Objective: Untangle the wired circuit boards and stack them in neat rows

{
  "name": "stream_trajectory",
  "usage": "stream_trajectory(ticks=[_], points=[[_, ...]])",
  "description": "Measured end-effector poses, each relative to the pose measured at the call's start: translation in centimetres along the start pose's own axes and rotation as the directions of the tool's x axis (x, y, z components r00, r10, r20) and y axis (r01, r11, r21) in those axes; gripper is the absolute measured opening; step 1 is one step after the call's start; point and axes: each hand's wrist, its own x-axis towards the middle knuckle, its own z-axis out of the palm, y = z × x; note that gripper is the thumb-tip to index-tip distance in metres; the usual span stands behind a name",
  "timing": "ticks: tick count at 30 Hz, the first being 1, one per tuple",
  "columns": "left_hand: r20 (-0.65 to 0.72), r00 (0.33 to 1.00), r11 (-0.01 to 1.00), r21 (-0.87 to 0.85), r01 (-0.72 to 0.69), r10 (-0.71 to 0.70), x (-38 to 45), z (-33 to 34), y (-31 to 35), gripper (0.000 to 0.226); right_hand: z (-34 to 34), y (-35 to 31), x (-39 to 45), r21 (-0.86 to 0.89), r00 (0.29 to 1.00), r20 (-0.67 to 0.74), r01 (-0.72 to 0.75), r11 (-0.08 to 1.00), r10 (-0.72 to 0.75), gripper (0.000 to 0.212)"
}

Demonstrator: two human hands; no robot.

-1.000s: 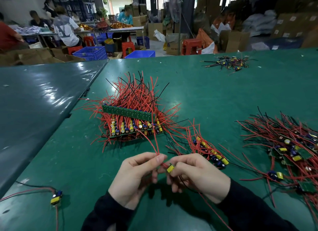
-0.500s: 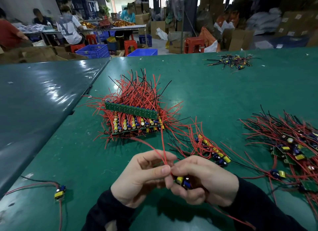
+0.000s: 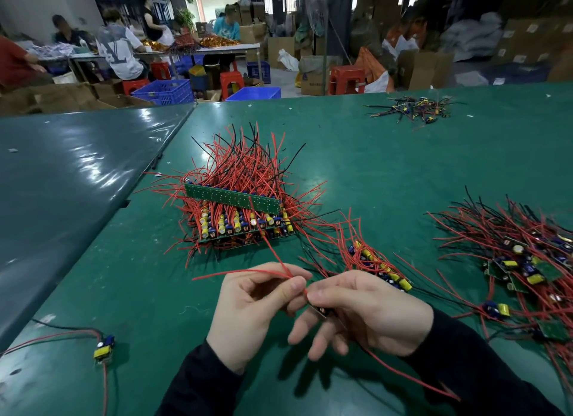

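while the left hand point(image 3: 257, 304) pinches red wires point(image 3: 273, 257) and the right hand point(image 3: 366, 313) fingers grip one small circuit board point(image 3: 322, 310) above the green surface point(image 3: 403, 173), she seems mid-untangling; next, i'd guess, straighten leads, then add it to the stack point(image 3: 238, 214) beyond

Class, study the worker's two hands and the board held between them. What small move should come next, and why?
Probably draw the red wires straight through the left hand, away from the small board that the right hand grips. The wires splay apart above the pinch, while the neat stack lies just beyond, ready to receive it.
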Motion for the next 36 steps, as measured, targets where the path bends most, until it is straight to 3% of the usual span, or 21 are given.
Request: stream_trajectory(ticks=[6, 17, 23, 26, 29, 36], points=[[0.116, 0.993, 0.996, 0.086, 0.024, -0.034, 0.1, -0.7, -0.2, 0.013, -0.1, 0.1, 0.0, -0.066, 1.000, -0.002, -0.020, 0.998, 0.020, 0.025], [0.059, 0.997, 0.976, 0.211, -0.057, 0.046, -0.1, -0.2, -0.4, 0.007, 0.0, 0.4, 0.1, -0.269, 0.999, -0.049, 0.001, 0.963, -0.015, 0.013], [0.038, 0.993, 0.989, -0.090, 0.118, -0.115, 0.0, -0.4, 0.2, 0.019, 0.2, 0.3, 0.4, -0.185, 0.996, -0.075, 0.024, 0.983, -0.038, 0.021], [0.154, 0.970, 0.953, -0.211, 0.217, -0.186, 0.0, -0.5, 0.5, 0.020, 0.4, 0.4, 0.4, -0.113, 0.997, -0.047, 0.062, 0.992, -0.068, 0.026], [0.277, 0.918, 0.860, -0.350, 0.370, -0.283, -0.1, -1.0, 0.7, 0.039, 0.7, 0.4, 0.3, -0.043, 0.997, 0.031, 0.072, 0.996, -0.071, 0.028], [0.337, 0.909, 0.848, -0.379, 0.371, -0.247, -0.2, -0.9, 0.5, 0.037, 0.6, 0.4, 0.2, 0.005, 0.998, 0.051, 0.027, 1.000, -0.027, 0.029]])
